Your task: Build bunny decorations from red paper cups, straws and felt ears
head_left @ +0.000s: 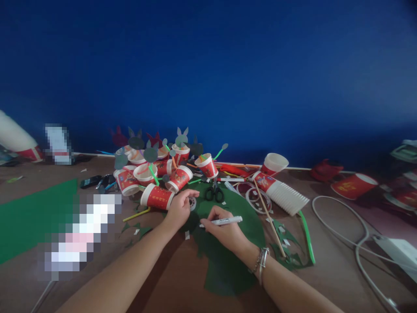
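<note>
My right hand (221,225) is closed round a white marker (232,220), its tip pointing left, low over dark green paper (241,243) with a cut outline. My left hand (181,208) hovers at the paper's left edge with fingers stretched out. A small roll of tape (193,203) shows just beside its fingers; I cannot tell whether they touch. A red paper cup (158,197) lies on its side right behind that hand. Black-handled scissors (214,193) rest at the far edge of the green paper.
Several red cups with paper animal heads (181,137) stand at the back. A stack of cups (282,193), a wooden stick (269,217) and a green pipe cleaner (306,237) lie to the right. A white cable (342,226) loops farther right. A green sheet (35,217) lies left.
</note>
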`<state>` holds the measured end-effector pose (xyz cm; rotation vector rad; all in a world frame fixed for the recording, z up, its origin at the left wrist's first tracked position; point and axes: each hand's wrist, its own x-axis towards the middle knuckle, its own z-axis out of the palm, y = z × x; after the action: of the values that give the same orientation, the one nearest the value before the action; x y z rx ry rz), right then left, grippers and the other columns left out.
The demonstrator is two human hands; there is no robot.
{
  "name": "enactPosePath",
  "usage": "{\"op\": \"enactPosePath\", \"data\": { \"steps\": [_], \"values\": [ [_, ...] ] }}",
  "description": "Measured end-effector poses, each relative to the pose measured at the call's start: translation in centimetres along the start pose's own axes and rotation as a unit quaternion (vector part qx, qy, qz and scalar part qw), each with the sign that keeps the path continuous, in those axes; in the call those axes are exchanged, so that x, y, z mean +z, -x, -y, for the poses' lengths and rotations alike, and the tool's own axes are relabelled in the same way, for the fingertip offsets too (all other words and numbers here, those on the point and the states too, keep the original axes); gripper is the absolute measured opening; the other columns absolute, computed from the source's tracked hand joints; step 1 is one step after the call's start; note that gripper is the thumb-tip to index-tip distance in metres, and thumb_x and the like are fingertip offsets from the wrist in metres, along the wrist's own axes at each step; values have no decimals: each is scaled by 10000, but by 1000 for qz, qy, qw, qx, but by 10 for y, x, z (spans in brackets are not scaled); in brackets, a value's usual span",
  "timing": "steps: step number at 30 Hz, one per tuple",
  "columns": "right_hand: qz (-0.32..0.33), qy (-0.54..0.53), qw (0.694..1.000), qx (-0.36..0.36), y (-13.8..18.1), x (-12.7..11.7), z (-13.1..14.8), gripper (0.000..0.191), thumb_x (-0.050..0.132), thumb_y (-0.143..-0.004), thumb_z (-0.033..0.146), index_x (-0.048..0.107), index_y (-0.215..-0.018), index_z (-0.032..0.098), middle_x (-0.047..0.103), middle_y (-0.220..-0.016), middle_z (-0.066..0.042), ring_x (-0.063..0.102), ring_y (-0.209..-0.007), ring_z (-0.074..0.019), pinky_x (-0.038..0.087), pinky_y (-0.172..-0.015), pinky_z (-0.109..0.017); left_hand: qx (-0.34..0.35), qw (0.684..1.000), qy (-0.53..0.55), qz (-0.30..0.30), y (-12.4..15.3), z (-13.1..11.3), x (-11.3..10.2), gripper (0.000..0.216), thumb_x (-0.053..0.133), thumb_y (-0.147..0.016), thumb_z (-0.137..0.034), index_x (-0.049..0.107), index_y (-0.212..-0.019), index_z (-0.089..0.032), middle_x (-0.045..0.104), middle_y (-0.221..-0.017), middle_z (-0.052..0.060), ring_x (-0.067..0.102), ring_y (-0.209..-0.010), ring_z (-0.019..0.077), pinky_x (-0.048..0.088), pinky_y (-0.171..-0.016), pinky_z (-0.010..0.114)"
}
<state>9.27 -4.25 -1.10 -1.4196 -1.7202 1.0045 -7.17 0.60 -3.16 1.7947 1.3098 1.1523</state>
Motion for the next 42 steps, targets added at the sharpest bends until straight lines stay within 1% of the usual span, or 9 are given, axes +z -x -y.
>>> {"op": "enactPosePath", "data": {
  "steps": [3,7,11,19,22,27,35,38,42],
  "values": [
    [-10,-10,1000,5,-1,-1,-2,231,573,-727,278,436,-554,210,501,-485,41,438,-492,-109,330,-478,-216,0,1000,0,1,0,0,0,396,338,-727,-5,637,-948,-139,709,-939,67,650,-892,146,501,-832,271],
    [-2,15,1000,-12,-1,0,-4,231,570,-703,249,414,-537,210,445,-474,56,389,-473,-98,297,-458,-212,2,1000,-1,-1,0,0,0,390,339,-729,-9,640,-941,-140,709,-935,63,651,-888,142,499,-830,264],
    [-1,30,999,-21,-1,1,-5,237,574,-693,234,403,-529,208,427,-480,60,379,-476,-94,286,-454,-207,3,1000,-1,-3,0,0,0,391,341,-724,-9,641,-943,-132,708,-939,73,648,-894,148,496,-839,270],
    [0,10,1000,-10,0,-1,-1,231,604,-714,290,457,-562,200,483,-510,47,425,-505,-102,320,-480,-212,1,1000,3,-5,0,-1,0,404,337,-712,-5,642,-939,-140,714,-935,66,656,-886,150,505,-830,278],
    [17,0,1000,-18,1,-1,-1,220,595,-714,269,460,-555,197,482,-508,48,415,-497,-97,317,-475,-208,1,1000,3,-6,0,-1,0,399,337,-719,-11,643,-937,-145,714,-935,62,655,-890,147,504,-836,275],
    [24,26,999,-38,1,0,-1,219,599,-692,212,448,-536,192,470,-512,55,406,-492,-86,302,-466,-199,4,1000,4,-6,0,0,0,395,339,-721,-10,644,-931,-146,711,-932,65,651,-894,144,499,-846,281],
    [35,29,998,-42,2,0,1,221,618,-690,211,462,-534,191,475,-507,58,407,-488,-84,297,-456,-195,2,1000,7,-12,0,2,2,390,347,-722,-11,641,-931,-159,713,-929,60,651,-886,145,505,-843,290],
    [40,6,999,-30,2,1,2,221,648,-686,244,484,-548,191,513,-517,50,430,-493,-89,308,-459,-199,1,1000,6,-10,0,2,2,387,346,-729,-14,641,-935,-158,711,-936,59,649,-894,144,502,-846,285],
    [31,-108,994,16,-1,-1,2,183,622,-733,305,506,-641,198,585,-542,29,501,-504,-108,370,-487,-215,0,1000,5,-6,1,0,1,389,344,-722,-11,639,-937,-143,710,-940,70,652,-892,155,506,-836,293]
  ]
}}
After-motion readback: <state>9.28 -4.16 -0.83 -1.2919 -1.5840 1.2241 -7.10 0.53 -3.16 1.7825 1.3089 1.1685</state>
